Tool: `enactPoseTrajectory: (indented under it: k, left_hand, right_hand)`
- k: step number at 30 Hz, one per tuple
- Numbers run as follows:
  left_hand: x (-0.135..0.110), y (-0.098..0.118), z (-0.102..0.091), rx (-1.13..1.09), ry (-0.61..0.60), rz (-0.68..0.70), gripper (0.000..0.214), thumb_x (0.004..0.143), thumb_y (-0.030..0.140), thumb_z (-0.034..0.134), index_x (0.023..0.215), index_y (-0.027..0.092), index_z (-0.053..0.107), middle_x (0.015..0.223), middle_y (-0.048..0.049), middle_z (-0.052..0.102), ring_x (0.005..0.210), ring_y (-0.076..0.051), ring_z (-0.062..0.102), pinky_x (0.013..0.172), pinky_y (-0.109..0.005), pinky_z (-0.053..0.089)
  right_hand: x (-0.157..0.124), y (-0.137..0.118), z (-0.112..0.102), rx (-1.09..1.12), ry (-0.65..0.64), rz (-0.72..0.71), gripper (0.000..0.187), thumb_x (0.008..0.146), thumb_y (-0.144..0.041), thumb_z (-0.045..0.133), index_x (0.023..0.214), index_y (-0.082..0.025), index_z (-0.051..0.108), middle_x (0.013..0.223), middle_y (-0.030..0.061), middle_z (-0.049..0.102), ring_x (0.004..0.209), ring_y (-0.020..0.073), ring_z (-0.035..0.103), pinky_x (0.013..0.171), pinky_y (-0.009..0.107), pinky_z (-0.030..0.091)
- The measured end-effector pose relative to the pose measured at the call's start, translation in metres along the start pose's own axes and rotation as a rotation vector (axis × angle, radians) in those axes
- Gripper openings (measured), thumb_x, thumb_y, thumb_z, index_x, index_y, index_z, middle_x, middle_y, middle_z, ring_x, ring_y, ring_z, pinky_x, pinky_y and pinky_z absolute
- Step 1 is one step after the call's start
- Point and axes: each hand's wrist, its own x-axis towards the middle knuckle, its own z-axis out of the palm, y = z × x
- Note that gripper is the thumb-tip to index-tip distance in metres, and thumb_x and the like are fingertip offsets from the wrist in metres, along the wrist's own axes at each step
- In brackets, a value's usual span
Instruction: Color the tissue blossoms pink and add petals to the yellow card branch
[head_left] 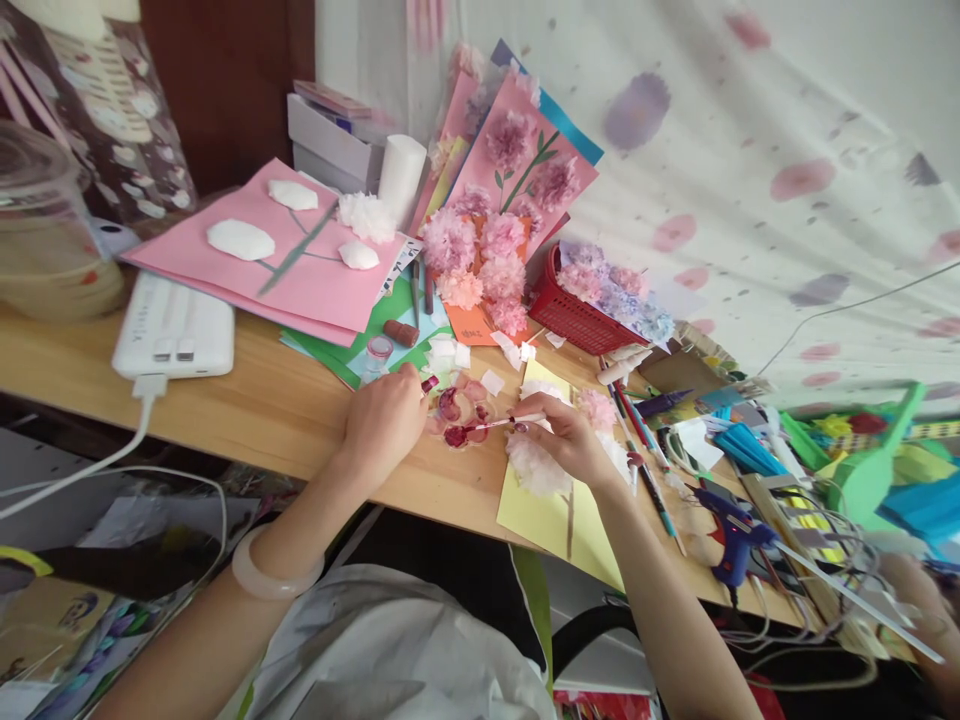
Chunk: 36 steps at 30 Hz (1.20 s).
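Observation:
My right hand [564,436] pinches a thin white stick [491,425], perhaps a cotton swab. Its far tip touches dark red paint on a clear palette [469,395] with several pinkish wells. My left hand [386,425] is closed just left of the palette, with the dark red end of a small tube [429,384] poking out; the rest of the tube is hidden in the fingers. Beneath my right hand lies a yellow card [536,510] bearing white and pink tissue flowers [540,465] and a brown painted stem.
Behind the palette lie paper scraps [448,352], a small clear jar [377,358] and a brown cap [400,333]. Pink cards [270,265] and a red basket [581,310] of tissue flowers stand farther back. A blue glue gun [731,535], pens and cables crowd the right; a power bank [174,325] lies left.

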Motion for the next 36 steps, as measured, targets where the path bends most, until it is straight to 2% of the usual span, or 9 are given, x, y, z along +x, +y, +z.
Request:
enactPoseTrajectory:
  k: [4,10,36]
  left_hand:
    - [0.0,0.0,-0.001,-0.004,-0.003,0.003,0.021,0.093,0.024,0.046,0.102,0.012,0.06,0.089,-0.014,0.074,0.085,-0.03,0.072,0.063,-0.032,0.05]
    - [-0.001,0.0,-0.002,-0.01,-0.013,0.009,0.021,0.093,0.024,0.046,0.103,0.011,0.06,0.091,-0.0133,0.075,0.086,-0.029,0.072,0.065,-0.033,0.05]
    - [0.0,0.001,-0.001,-0.006,-0.033,0.023,0.021,0.095,0.022,0.042,0.102,0.012,0.059,0.089,-0.0129,0.074,0.086,-0.028,0.071,0.065,-0.032,0.049]
  right_hand:
    - [0.0,0.009,0.002,0.023,0.005,0.0,0.013,0.088,-0.034,0.066,0.096,-0.025,0.072,0.092,0.0058,0.071,0.089,0.0204,0.066,0.083,0.037,0.052]
    - [0.002,0.01,0.004,0.031,-0.013,0.037,0.011,0.085,-0.029,0.07,0.095,-0.025,0.075,0.093,0.0059,0.073,0.089,0.0197,0.066,0.08,0.035,0.052]
    - [0.005,0.014,-0.004,-0.024,-0.036,0.056,0.011,0.084,-0.026,0.068,0.091,-0.024,0.076,0.09,0.0064,0.074,0.083,0.0206,0.068,0.074,0.034,0.052]
